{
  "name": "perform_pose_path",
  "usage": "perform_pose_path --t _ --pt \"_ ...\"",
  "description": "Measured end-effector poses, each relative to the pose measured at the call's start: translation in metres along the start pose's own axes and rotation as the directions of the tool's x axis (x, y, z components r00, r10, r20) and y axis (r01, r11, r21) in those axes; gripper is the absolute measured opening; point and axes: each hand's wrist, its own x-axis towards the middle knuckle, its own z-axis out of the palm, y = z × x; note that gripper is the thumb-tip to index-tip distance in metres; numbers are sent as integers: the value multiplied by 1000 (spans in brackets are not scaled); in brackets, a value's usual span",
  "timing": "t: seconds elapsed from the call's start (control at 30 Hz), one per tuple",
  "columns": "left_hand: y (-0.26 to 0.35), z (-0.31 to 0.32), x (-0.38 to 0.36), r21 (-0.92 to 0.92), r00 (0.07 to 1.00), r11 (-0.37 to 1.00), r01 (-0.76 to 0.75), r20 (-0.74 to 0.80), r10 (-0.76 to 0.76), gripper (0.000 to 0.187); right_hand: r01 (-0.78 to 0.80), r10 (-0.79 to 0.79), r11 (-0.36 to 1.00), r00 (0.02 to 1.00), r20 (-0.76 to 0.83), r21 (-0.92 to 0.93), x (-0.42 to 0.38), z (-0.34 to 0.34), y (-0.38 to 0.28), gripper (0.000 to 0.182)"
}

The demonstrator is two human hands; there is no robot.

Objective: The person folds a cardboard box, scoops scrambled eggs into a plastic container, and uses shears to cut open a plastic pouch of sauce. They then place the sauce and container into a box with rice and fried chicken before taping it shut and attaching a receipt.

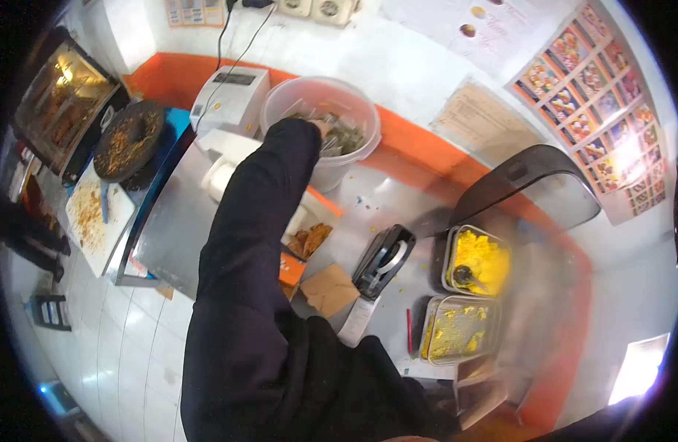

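Note:
My left arm, in a black sleeve, stretches forward to a translucent plastic tub (372, 140) by the wall. Inside the tub, my left hand (322, 127) reaches among small clear packets (345, 140); only a bit of it shows past the cuff, and its fingers are hidden. I do not see my right hand. Below the tub, partly behind my sleeve, an orange and white takeaway box (292, 269) holds a browned, fried-looking piece of food (309, 240). A brown paper piece (330, 289) lies beside it.
A black device (384, 261) with a paper strip (357, 321) lies mid-counter, near a red pen (409, 331). Two metal trays (448, 258) hold yellow food. A white printer-like machine (230, 99) stands beside the tub. Left are a stone mortar (130, 140) and a white cutting board (96, 243).

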Motion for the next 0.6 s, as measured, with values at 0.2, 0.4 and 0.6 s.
perform_pose_path --t 0.2,0.4,0.6 --pt "-17 -31 20 -177 840 968 -179 -540 56 39 -142 139 990 982 -128 -19 -27 -35 9 12" --pt "47 -142 -169 -482 714 627 -612 -678 176 26 -116 110 992 986 -123 -46 -27 -26 12 12" --pt "46 -85 -418 -710 645 191 -678 -699 -308 39 -68 67 997 998 -19 -47 -20 -14 16 12"
